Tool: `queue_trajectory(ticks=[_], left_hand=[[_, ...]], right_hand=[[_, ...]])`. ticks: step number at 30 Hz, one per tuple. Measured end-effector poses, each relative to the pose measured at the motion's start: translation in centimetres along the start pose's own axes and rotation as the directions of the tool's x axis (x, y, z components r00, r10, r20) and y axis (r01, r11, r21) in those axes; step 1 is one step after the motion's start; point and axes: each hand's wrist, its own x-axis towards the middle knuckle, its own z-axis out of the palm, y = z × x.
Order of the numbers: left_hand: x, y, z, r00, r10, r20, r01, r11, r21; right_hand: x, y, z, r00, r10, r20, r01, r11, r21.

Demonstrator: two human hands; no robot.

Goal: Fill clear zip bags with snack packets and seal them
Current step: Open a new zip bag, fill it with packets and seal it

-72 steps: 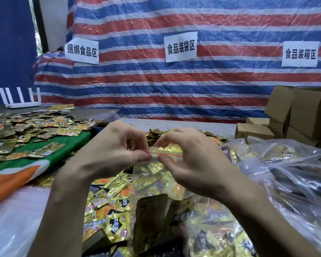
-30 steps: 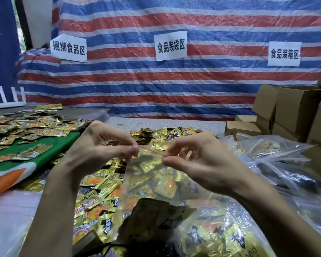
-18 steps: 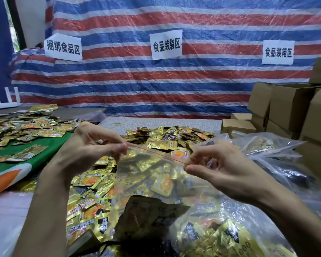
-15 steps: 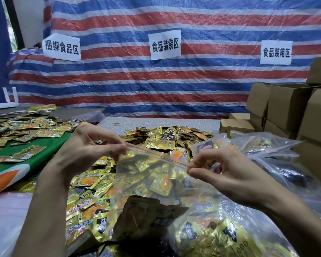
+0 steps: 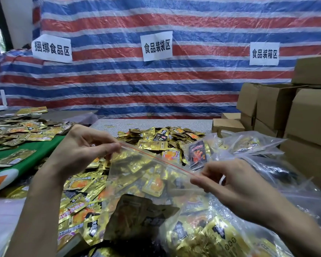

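Your left hand (image 5: 82, 151) pinches bag (image 5: 146, 175) corner taut; right hand (image 5: 235, 184) pinches zip (image 5: 156, 157) end, likely finishing seal

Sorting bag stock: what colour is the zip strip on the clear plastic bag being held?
Thin red zip strip, clearest in head view.

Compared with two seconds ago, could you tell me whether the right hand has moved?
Yes. The right hand has slid rightward along the red zip line, away from the left hand and toward the cardboard boxes.
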Motion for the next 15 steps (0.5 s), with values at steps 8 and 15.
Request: queue_trajectory(ticks=[8, 15], left_hand=[[2.7, 1.0, 7.2, 0.995, -0.084, -0.061, 0.088, 0.994, 0.058], [6.5, 2.2, 15.0, 0.975, -0.179, -0.133, 0.184, 0.983, 0.026]], right_hand=[[-2.9, 2.6, 0.0, 0.995, 0.086, -0.041, -0.089, 0.994, -0.065], [-3.5, 4.2, -1.2, 0.986, 0.129, -0.108, -0.13, 0.992, -0.002]])
